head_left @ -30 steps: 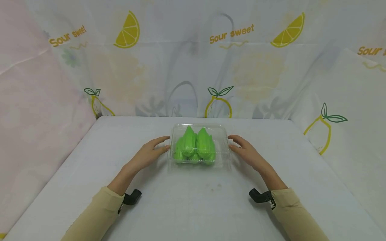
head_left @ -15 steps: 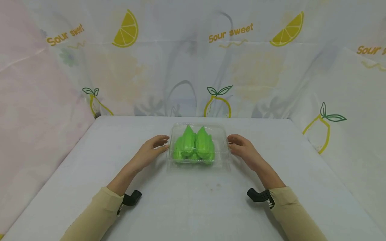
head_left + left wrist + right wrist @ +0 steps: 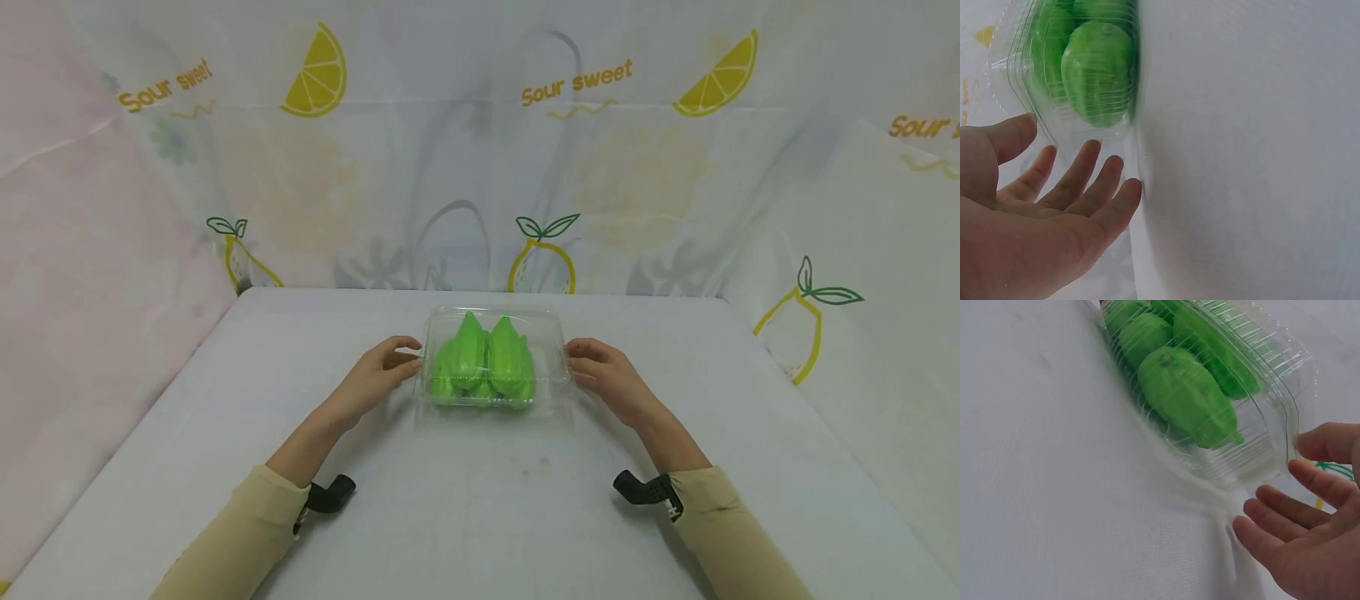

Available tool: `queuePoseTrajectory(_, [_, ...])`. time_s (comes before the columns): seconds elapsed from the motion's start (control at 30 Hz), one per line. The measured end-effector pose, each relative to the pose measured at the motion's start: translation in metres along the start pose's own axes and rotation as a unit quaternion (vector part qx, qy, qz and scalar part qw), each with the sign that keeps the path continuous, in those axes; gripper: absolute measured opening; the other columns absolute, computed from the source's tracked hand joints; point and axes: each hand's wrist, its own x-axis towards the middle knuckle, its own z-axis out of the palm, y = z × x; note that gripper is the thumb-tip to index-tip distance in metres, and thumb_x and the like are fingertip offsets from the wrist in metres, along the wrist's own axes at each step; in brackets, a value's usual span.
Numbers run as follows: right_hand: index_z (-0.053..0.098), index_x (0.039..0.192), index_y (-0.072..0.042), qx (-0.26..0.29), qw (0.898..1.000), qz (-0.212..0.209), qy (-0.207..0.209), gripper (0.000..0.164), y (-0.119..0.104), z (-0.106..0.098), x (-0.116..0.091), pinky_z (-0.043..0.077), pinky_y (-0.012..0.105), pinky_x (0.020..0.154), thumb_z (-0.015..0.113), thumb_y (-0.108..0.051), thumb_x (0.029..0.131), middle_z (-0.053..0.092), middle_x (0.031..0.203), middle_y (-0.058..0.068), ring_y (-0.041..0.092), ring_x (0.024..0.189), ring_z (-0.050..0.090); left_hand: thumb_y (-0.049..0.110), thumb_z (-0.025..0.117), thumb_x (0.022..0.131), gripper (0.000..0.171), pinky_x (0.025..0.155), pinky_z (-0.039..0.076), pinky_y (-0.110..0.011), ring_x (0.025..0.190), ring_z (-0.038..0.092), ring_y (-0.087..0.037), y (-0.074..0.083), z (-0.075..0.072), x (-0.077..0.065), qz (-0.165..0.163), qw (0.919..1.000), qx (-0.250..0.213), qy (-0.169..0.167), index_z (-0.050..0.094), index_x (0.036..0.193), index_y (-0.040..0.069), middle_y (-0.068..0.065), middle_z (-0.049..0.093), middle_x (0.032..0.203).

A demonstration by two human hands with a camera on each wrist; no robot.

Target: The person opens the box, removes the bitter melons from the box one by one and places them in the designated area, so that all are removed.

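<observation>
A clear plastic clamshell box [image 3: 551, 358] stands on the white table, holding several bright green, ribbed pieces [image 3: 470, 354] shaped like small gourds. At its left side is my left hand [image 3: 369, 382], thumb tip close by the rim. The left wrist view shows that hand's fingers [image 3: 1075, 175] loosely spread beside the box wall. My right hand [image 3: 617, 382] is at the opposite side. In the right wrist view its thumb [image 3: 1329, 440] and index finger come right up to the box's rim corner, while the other fingers stay extended below.
White cloth covers the table [image 3: 480, 517]. Behind it hangs a curtain [image 3: 637, 183] printed with lemons and lettering, continuing along both sides. Each wrist wears a black camera mount [image 3: 330, 493] below the beige sleeves [image 3: 731, 525].
The right hand has moved slightly left against the box, its fingers bending a little more. My left hand keeps nearly the same place, and the box has stayed put.
</observation>
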Motion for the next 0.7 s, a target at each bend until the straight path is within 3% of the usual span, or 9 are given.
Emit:
queuePoseTrajectory(0.47, [0.049,0.133,0.002,0.006,1.0,0.016,0.0,0.041,0.0011,0.0012,0.0014,0.048,0.026,0.098,0.057,-0.022,0.1,0.05,0.131,0.009,0.016,0.118,0.052,0.031,0.052,0.104,0.044,0.109,0.046,-0.053,0.134,0.05,-0.035,0.0036,0.0013,-0.0018,-0.028,0.9985,-0.043,-0.018,0.045,0.143,0.011,-0.021,0.052,0.144])
queuePoseTrajectory(0.7, [0.048,0.132,0.001,0.011,0.999,0.025,-0.028,0.043,0.0011,-0.0041,0.0003,0.048,0.03,0.101,0.059,-0.025,0.1,0.047,0.135,0.008,0.017,0.121,0.05,0.035,0.05,0.104,0.049,0.107,0.049,-0.05,0.131,0.053,-0.035,0.0025,0.0004,-0.0015,-0.031,0.9975,-0.053,-0.034,0.042,0.145,0.009,-0.021,0.053,0.142])
